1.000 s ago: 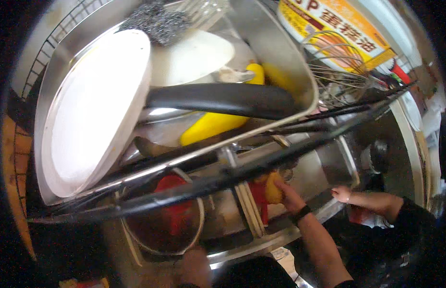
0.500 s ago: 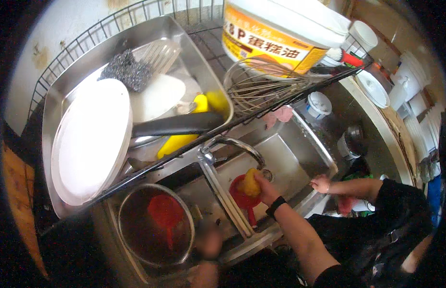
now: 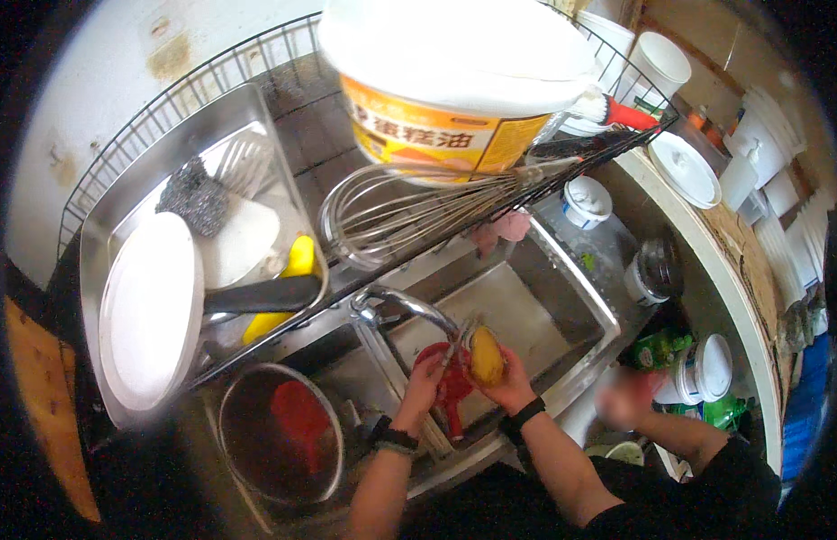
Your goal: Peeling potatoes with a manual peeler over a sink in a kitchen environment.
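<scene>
I note a yellow oval item point(image 3: 488, 358), kind unclear, over the sink point(image 3: 535, 310), held against the right hand's point(image 3: 508, 387) curled fingers. The left hand's point(image 3: 423, 385) grip, nearby, I cannot tell.

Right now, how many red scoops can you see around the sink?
2: one red scoop in the round pot, another between the left hand and right hand. Others may be hidden.

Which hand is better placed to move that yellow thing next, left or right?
Probably the right hand: it holds the yellow thing. The left hand is by the red scoop near the tap, and I can't tell whether it grips anything.
</scene>
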Motion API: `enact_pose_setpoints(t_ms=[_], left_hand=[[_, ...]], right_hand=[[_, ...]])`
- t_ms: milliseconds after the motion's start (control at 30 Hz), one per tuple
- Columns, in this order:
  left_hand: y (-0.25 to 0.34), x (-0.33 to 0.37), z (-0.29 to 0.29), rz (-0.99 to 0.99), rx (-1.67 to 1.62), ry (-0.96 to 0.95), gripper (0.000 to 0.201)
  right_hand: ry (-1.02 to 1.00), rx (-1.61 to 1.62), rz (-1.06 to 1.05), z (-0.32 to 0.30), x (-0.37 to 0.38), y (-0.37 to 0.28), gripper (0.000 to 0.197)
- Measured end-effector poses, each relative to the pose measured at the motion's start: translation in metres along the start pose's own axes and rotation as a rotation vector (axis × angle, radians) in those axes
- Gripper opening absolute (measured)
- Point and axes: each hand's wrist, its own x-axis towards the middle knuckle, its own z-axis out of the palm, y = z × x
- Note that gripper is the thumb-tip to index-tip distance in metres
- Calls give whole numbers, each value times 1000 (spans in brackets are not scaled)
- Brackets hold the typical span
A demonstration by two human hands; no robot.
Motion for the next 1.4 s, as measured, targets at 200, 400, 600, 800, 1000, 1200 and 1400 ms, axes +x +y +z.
enact_pose_setpoints(t_ms=[200,400,600,800,1000,1200,1400], left_hand=[[3,57,41,-290,-356,-114,22],[8,79,50,-280,195,-138,14],[-5,86,-1,-45,441,-238,21],[40,84,8,47,666,-407,18],[57,95,10,-154,429,-550,32],[7,92,-5,-274,129,2,34],[-13,41,40,-532,-788,28,47]], right_hand=[[36,75,-51,20,-1,-37,46],[135,-345,-194,-3,14,-62,47],[62,-646,-134,3,7,-67,42],[-183,-1429,-63,5,8,-69,53],[-363,-1704,361,-24,25,-76,60],[-134,-1278,367,-15,27,-45,58],[212,-1291,-49,-24,83,-9,47]])
